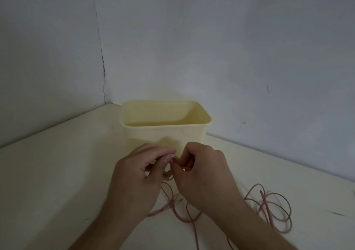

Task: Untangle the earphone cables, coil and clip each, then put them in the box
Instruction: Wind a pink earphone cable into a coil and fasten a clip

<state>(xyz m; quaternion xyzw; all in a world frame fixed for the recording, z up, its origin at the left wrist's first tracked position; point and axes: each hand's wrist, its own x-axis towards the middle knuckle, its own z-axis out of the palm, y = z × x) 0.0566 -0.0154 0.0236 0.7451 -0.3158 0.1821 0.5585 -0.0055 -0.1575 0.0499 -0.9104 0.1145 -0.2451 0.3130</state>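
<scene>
A: Head view, dim light. What is hard to read?

B: The spot where the two hands meet. The left hand [137, 174] and the right hand [201, 171] nearly touch at the fingertips, just in front of the box [165, 134]. Something small and pale sits between them; whether it is a clip or an earbud cannot be told. Both forearms are cut off by the bottom edge.

A: Hand poses?

B: The left hand has its back to the camera, thumb and forefinger pinched together on a bit of pink cable [169, 198]. The right hand is curled tight, knuckles up, its fingertips pinching the same cable close to the left thumb. Both grip; neither lies flat.

A: Where does the cable run?

B: Down from the pinch between the wrists, then loose across the table [57, 182]. A gold-tipped plug [177, 199] lies under the gap between the hands. A strand passes under the right forearm and cannot be followed there. Right of that arm lies a heap of pink loops [272, 211], overlapping; whether they belong to the same earphone cannot be made out.

A: The box?

B: Cream plastic, rectangular, rounded rim, standing upright near the wall corner [104, 88], open top. Only the upper inner walls show; the floor is hidden by the near wall, so its contents cannot be told.
</scene>
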